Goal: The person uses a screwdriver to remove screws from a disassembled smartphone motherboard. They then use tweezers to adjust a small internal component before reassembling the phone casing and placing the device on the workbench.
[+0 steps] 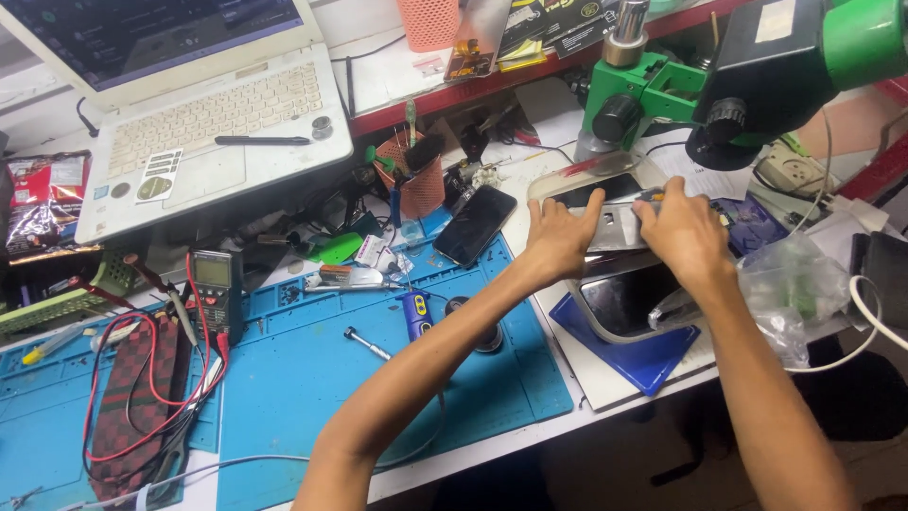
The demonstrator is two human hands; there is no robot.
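Centrally shown: left hand (560, 237), fingers spread flat, pressing the near edge of a shiny rectangular metal plate (615, 227) under the green stereo microscope (747, 76). Right hand (683, 232), at the plate's 3 o'clock edge, fingers curled, pinching a small dark tool (651, 196). Black smartphone (475, 225) lying face-up at 9 o'clock on the blue silicone work mat (312, 378).

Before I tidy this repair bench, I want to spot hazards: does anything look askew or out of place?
Yes. The white laptop sits tilted, propped on clutter with its front edge overhanging. The multimeter's red leads sprawl tangled over a checkered pouch. Both hands rest on a metal plate.
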